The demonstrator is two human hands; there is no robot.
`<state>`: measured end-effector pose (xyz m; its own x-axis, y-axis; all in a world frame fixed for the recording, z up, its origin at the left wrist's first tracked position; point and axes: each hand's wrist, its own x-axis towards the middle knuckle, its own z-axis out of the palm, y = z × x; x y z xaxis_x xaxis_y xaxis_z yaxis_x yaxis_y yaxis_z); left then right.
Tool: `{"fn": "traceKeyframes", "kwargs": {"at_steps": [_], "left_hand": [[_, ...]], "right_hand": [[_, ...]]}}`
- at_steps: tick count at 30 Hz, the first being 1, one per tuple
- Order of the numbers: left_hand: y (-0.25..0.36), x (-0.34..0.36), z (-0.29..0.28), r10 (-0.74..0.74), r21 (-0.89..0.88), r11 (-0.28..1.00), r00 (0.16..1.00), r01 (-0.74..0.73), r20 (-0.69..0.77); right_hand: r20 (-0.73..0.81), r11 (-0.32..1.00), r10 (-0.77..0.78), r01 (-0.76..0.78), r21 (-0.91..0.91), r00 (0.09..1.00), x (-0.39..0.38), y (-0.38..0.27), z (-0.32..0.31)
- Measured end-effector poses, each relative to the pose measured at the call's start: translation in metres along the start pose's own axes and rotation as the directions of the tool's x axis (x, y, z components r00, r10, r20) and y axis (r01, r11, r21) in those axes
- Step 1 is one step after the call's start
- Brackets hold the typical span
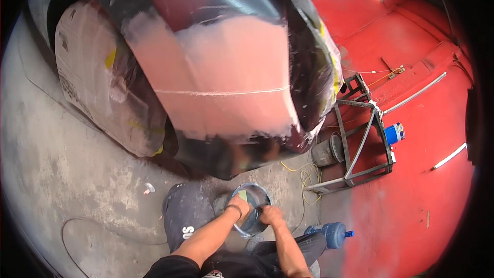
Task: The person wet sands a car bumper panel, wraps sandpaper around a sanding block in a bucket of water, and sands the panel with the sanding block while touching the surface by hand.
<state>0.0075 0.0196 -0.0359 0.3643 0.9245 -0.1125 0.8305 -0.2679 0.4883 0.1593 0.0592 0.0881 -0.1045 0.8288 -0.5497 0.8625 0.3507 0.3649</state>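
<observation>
Below the car's bumper sits a round bucket with dark liquid in it. My left hand is closed on a pale green flat pad at the bucket's left side. My right hand is at the right of the bucket, its fingers curled inside over something dark that I cannot make out. Above both hands is the car's corner panel, largely coated in pink filler with a thin pale line across it, with dark paint around the coat.
Masking sheet covers the wheel area. A metal frame stands at the red wall, with a blue can and a grey bucket. A water jug lies right of me; hoses cross the concrete floor.
</observation>
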Motion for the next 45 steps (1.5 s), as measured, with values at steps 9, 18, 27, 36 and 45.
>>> {"fn": "traceKeyframes", "kwargs": {"at_steps": [9, 18, 27, 36, 45], "left_hand": [[-0.016, -0.039, -0.023, 0.012, 0.015, 1.000, 0.998, -0.013, 0.069], [0.005, 0.008, 0.000, 0.004, 0.067, 0.998, 0.999, -0.002, -0.037], [0.004, -0.016, -0.015, 0.038, -0.016, 0.999, 0.999, -0.038, 0.000], [-0.015, -0.046, -0.032, 0.034, 0.036, 0.999, 0.997, -0.037, 0.076], [-0.019, -0.041, -0.034, 0.000, 0.166, 0.986, 0.992, -0.022, 0.127]], "right_hand": [[0.146, 0.979, -0.190, 0.177, 0.096, 0.971, 0.020, -0.006, 0.021], [-0.138, 0.646, 0.200, -0.025, 0.763, 0.970, -0.041, 0.143, -0.028], [-0.718, 0.568, 0.213, 0.514, 0.643, 0.663, -0.041, 0.128, -0.099], [-0.990, 0.739, -0.025, 0.665, -0.111, -0.138, -0.005, 0.063, -0.250], [-0.972, 0.694, -0.139, 0.681, -0.232, -0.190, 0.024, 0.046, -0.266]]}}
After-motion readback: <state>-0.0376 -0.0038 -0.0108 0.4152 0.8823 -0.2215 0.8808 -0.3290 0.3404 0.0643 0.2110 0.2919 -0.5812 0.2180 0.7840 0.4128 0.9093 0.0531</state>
